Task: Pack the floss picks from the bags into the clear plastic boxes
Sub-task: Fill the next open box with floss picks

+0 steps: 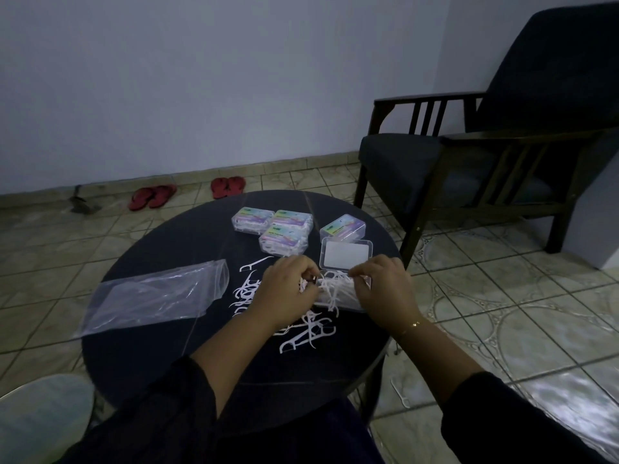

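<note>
An open clear plastic box (346, 298) lies on the round dark table (167, 356), its lid (346, 254) standing up behind it. White floss picks stick out of the box between my hands. My left hand (288, 289) is closed on a bunch of floss picks at the box's left side. My right hand (385, 288) pinches picks at the box's right edge. Loose floss picks (306, 333) lie scattered under and in front of my left hand. An empty clear bag (157, 294) lies flat on the left of the table.
Three filled, closed boxes (273, 226) and one more closed box (341, 227) sit at the table's far side. A dark armchair (485, 155) stands to the right. Red sandals (152, 195) lie by the wall. One floss pick (400, 395) lies on the tiled floor.
</note>
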Demonstrator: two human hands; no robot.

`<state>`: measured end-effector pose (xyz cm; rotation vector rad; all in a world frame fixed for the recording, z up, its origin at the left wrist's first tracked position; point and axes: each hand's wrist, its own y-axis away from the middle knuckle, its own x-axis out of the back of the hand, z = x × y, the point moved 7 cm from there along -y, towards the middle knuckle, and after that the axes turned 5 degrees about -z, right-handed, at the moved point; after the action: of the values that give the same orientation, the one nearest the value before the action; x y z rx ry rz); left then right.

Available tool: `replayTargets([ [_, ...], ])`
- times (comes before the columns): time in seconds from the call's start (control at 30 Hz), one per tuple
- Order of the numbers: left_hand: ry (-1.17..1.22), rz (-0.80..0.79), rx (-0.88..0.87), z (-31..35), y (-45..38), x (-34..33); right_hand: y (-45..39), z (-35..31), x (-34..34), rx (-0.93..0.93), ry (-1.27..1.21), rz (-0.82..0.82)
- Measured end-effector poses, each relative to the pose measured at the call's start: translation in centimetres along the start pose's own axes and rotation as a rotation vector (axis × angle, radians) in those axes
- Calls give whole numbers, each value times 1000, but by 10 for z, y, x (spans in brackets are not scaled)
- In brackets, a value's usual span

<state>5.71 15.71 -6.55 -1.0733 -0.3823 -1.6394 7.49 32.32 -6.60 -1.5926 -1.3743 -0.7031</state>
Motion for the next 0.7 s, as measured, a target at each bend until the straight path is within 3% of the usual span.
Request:
replayTargets([
  [0.2,-247,-150,-70,-2,4,-4,18,-23,-12,192,173,-125],
  [0.43,-319,-146,-147,7,6,-11,18,-33,-11,291,238,-33],
  [0.57,-362,-94,-134,8,1,-8,15,-29,-2,250,98,110],
  [0.7,-208,-48,-71,2,-5,0,7,-26,-6,162,76,-20],
])
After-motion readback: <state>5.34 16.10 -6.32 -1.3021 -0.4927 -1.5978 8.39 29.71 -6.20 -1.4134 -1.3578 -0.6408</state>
